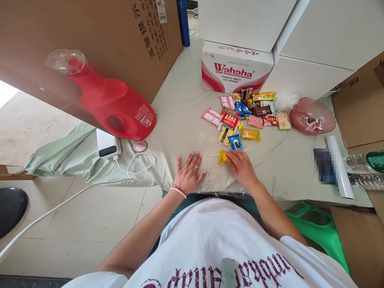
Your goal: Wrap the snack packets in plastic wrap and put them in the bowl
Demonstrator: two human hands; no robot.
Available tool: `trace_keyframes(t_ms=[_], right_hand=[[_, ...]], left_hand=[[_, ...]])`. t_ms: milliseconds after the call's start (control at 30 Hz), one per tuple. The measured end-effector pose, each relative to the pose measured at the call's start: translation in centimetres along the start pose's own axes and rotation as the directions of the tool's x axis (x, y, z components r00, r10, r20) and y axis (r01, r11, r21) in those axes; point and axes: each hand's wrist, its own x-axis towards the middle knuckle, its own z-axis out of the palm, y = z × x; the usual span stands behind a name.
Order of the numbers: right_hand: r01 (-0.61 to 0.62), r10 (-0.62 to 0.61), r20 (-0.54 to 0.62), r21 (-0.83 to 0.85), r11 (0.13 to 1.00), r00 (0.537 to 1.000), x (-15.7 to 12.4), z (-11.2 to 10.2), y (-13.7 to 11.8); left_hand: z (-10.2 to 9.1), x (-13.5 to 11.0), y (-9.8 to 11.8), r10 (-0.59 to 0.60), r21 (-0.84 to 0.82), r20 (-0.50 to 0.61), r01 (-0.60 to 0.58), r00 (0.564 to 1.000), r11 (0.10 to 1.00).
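My left hand [189, 173] lies flat with its fingers spread, at the left side of a clear plastic bag [211, 178] on the cloth-covered table. My right hand [242, 168] has its fingers closed on a small yellow snack packet [223, 157] above the bag. Just beyond it are a blue snack packet [235, 142] and another yellow packet [250, 135]. Behind these lies a loose pile of wrapped snacks, among them a red packet [230, 119] and a pink-and-white one [211, 117].
A pink bowl [327, 108] holding a few packets stands right of the pile. At the back is a Wahaha water carton [237, 70]. A red detergent bottle [120, 104], a white power bank [108, 143] and its cable [141, 155] are on the left; plastic bottles [358, 163] lie right.
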Motion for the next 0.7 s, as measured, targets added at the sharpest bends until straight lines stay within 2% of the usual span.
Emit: trace_keyframes(t_ms=[100, 233, 300, 367, 467, 567, 633, 700], right_hand=[[0.103, -0.101, -0.026, 0.073, 0.992, 0.995, 0.1, -0.1, -0.4], [0.121, -0.125, 0.131, 0.035, 0.992, 0.983, -0.1, 1.7, -1.2], [0.114, -0.117, 0.128, 0.029, 0.993, 0.985, -0.8, 2.2, -1.3], [0.126, -0.129, 0.042, 0.069, 0.99, 0.991, -2.0, 1.8, -1.2], [0.175, -0.166, -0.063, 0.169, 0.97, 0.984, -4.6, -0.1, -0.9], [0.223, -0.227, -0.002, 0.18, 0.958, 0.974, -7.7, -1.3, -0.4], [0.233, -0.24, 0.053, 0.119, 0.965, 0.969, -9.5, -1.1, -0.1], [0.205, -0.21, 0.061, 0.068, 0.976, 0.976, -10.4, -0.5, 0.1]], left_hand=[[0.1, 0.0, -0.1, 0.006, -0.006, 0.004, -0.006, 1.0, 1.0], [0.2, 0.0, -0.6, 0.02, -0.029, -0.016, -0.02, 1.0, 0.999], [0.2, -0.2, -1.0, 0.022, -0.045, -0.043, -0.024, 0.999, 0.999], [0.1, -0.5, -1.5, 0.03, -0.053, -0.088, -0.035, 0.996, 0.998], [-0.3, -0.8, -2.0, 0.076, -0.041, -0.169, -0.084, 0.983, 0.996], [-0.6, -0.5, -2.5, 0.086, -0.037, -0.209, -0.096, 0.974, 0.995], [-0.6, 0.1, -2.7, 0.016, -0.047, -0.207, -0.027, 0.978, 0.999], [-0.5, 0.8, -2.8, -0.068, -0.054, -0.199, 0.059, 0.978, 0.997]])
